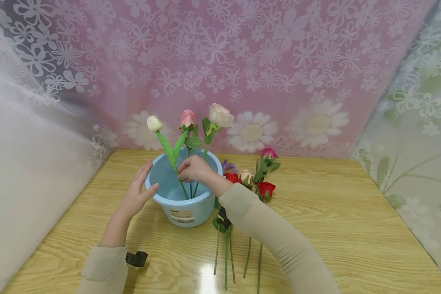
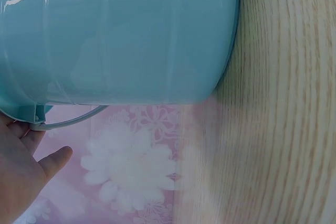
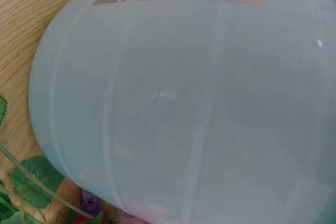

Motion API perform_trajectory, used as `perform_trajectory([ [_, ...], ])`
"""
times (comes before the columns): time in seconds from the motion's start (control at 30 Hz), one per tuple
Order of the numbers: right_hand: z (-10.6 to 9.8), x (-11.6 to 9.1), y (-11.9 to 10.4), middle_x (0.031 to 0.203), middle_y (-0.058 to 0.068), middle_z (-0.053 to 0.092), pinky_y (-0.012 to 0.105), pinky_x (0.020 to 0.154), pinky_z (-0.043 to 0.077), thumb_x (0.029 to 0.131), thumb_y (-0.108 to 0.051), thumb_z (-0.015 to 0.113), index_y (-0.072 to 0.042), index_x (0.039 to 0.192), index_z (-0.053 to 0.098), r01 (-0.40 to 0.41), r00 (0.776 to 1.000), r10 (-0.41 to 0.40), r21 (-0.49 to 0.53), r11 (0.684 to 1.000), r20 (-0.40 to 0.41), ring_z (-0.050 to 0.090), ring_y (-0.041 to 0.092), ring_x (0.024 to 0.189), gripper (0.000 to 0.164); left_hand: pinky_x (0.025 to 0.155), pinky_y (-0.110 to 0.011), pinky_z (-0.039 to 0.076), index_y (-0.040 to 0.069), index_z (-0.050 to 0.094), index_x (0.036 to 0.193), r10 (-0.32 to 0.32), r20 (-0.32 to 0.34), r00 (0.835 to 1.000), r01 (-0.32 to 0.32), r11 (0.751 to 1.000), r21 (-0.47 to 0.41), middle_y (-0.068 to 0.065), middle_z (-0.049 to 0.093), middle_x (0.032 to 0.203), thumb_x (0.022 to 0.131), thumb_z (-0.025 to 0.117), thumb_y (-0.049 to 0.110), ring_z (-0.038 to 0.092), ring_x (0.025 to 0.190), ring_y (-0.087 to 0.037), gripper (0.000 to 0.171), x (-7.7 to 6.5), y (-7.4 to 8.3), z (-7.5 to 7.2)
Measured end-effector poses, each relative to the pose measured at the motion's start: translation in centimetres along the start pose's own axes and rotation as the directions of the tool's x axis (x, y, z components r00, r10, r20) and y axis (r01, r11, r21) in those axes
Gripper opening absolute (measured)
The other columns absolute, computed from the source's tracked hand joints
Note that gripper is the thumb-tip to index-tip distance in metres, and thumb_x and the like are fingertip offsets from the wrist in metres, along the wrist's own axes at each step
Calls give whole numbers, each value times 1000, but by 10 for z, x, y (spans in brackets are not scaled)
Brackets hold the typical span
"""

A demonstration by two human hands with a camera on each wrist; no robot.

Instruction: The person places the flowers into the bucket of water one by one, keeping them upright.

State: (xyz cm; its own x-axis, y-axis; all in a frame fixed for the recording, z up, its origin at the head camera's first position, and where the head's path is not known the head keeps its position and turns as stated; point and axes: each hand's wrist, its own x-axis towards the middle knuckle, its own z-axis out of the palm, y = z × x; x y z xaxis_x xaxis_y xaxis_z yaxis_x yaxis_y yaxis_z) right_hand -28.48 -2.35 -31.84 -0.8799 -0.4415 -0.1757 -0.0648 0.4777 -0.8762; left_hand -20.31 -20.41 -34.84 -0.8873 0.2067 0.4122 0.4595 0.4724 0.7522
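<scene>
A light blue plastic bucket (image 1: 191, 212) stands on the wooden table, a paper label on its front. Over its opening, my right hand (image 1: 196, 169) pinches the green stem of a white tulip (image 1: 154, 123), whose lower end reaches down inside. My left hand (image 1: 134, 196) rests with extended fingers on the left side of the rim, near the handle (image 2: 73, 121) seen in the left wrist view. A pink rose (image 1: 187, 118) and a white rose (image 1: 221, 115) stand in the bucket behind the right hand. The right wrist view shows only the bucket's side, with that hand out of sight.
Right of the bucket lie several flowers on the table, among them a red rose (image 1: 266, 189), a magenta rose (image 1: 269, 153) and a purple flower (image 1: 229, 167). Their stems (image 1: 226, 261) point toward the front edge, partly beneath the right forearm. A floral curtain (image 1: 220, 61) hangs behind.
</scene>
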Motion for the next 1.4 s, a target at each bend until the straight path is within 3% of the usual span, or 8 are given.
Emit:
perform_trajectory([
  [0.3, -2, -4, 1, 96, 9, 61, 33, 74, 50, 78, -5, 65, 2, 101, 64, -10, 1000, 10, 21, 1000, -6, 60, 27, 86, 24, 96, -62, 11, -12, 18, 135, -5, 8, 1000, 5, 1000, -11, -30, 13, 139, 82, 52, 2, 10, 127, -44, 64, -1, -2, 1],
  [0.53, -6, -14, 3, 94, 7, 62, 36, 80, 47, 79, -7, 65, 1, 105, 61, -1, 1000, 0, 131, 991, 4, 59, 28, 91, 28, 96, -62, 10, -10, 17, 137, -17, 13, 1000, 17, 1000, -26, -30, 12, 139, 83, 51, 4, 8, 127, -44, 65, -2, -4, 5],
  [0.73, -14, -27, 2, 94, 8, 63, 35, 78, 48, 80, -11, 65, 2, 107, 60, 58, 998, -61, 168, 984, 14, 61, 20, 85, 31, 97, -61, 12, -4, 18, 139, -4, 2, 1000, 4, 1000, -5, -24, 14, 142, 84, 54, 11, 10, 129, -39, 67, -1, -31, 7],
  [0.87, -23, -37, -2, 95, 7, 64, 35, 78, 48, 80, -13, 65, 0, 110, 59, 81, 997, -83, 181, 980, 3, 61, 23, 87, 34, 97, -60, 12, -2, 20, 139, 14, -14, 1000, -13, 1000, 17, -20, 16, 143, 84, 55, 14, 11, 129, -37, 67, 1, -43, 7],
  [1.03, -34, -49, -3, 99, 12, 62, 33, 80, 47, 81, -10, 64, 2, 109, 58, 120, 992, -125, 267, 956, 3, 57, 28, 96, 32, 97, -61, 12, -3, 21, 139, 15, -20, 1000, -14, 1000, 21, -21, 16, 142, 83, 55, 12, 11, 129, -38, 67, 1, -37, 4],
  [1.2, -45, -62, 0, 99, 13, 62, 32, 79, 48, 80, -10, 65, 2, 107, 60, 161, 987, -161, 279, 947, -22, 59, 23, 93, 30, 96, -61, 13, -7, 21, 137, 17, -27, 999, -17, 1000, 16, -25, 17, 141, 82, 55, 9, 13, 128, -41, 66, 1, -29, 3],
  [1.4, -59, -78, 9, 98, 12, 63, 32, 79, 48, 80, -12, 65, 1, 106, 60, 174, 985, -164, 260, 950, -59, 59, 22, 92, 30, 97, -60, 13, -2, 21, 139, 22, -24, 999, -21, 1000, 19, -21, 17, 142, 84, 56, 14, 14, 128, -38, 68, 3, -39, 1],
])
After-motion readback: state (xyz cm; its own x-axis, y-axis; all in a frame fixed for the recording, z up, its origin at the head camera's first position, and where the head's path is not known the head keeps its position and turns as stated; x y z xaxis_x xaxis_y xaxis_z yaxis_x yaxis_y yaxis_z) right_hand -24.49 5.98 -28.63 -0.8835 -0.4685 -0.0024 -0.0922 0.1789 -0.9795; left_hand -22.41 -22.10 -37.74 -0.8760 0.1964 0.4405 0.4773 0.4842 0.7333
